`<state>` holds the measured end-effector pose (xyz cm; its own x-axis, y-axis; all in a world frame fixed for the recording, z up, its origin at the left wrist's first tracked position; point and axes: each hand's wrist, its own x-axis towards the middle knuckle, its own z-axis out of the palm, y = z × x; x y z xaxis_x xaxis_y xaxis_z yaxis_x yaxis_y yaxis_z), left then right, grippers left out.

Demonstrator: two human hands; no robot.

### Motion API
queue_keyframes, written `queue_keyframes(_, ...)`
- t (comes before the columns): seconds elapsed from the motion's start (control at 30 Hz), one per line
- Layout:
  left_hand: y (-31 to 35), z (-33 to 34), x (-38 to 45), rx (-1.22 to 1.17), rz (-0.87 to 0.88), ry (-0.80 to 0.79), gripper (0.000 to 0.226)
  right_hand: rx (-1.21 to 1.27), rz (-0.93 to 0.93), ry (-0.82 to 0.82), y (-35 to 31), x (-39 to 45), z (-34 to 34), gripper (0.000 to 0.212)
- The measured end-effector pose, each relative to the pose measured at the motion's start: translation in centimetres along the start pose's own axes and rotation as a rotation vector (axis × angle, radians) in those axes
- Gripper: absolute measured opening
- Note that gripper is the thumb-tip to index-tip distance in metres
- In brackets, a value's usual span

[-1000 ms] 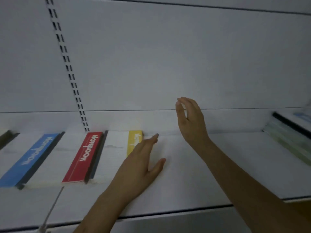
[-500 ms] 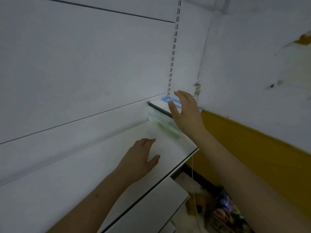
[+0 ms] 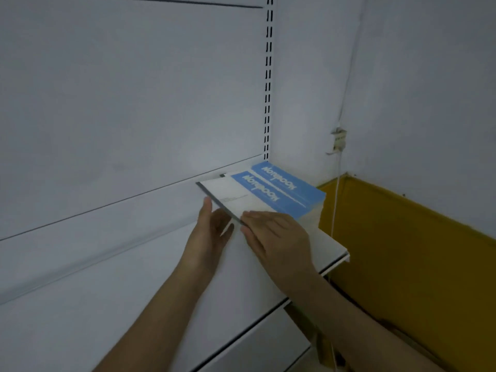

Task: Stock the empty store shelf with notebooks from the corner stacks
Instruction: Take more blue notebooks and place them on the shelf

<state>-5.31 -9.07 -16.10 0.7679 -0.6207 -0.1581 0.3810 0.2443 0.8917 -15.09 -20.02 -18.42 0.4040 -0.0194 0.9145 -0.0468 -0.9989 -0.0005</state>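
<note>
The right hand (image 3: 279, 237) lies palm down on the near corner of the top notebook (image 3: 236, 194), fingers nearly straight and spread a little, their tips at its dark spine edge. The left hand (image 3: 212, 232) is under that same edge, open and cupped, thumb raised alongside the spine and fingers reaching beneath the cover. Together they pinch the notebook's near-left corner, which is tipped up slightly off the stack (image 3: 308, 208) below.

The notebook's long side runs from near right to far left toward the back panel, with its dark spine facing left. Its cover is white on the spine half and blue along the right half. White lettering on the blue band reads "Notebook", seen upside down from here; the same word shows on the blue band of the notebook beneath, which is offset a little further back. A small line of grey print on the white part is too small to read.

The stack sits at the right end of a white metal shelf (image 3: 134, 304), in the corner beside a slotted upright (image 3: 267, 84). Behind is a white back panel (image 3: 134, 89). To the right are a pale wall (image 3: 429, 89) above a mustard-yellow lower band (image 3: 402, 251), with a thin white cord (image 3: 335, 205) hanging down it.
</note>
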Motion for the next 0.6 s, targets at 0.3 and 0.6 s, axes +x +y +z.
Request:
queue_keyframes(0.3,1.0,-4.7,-3.9,-0.093,-0.081,0.286,0.018,0.083,0.226,-0.419,2.1,1.6,0.0,0.061)
queue_keyframes(0.6,0.4,-4.9,-3.7,-0.093,-0.041,0.287,0.020,0.090,0.311,-0.348,1.0,2.2,-0.8,0.050)
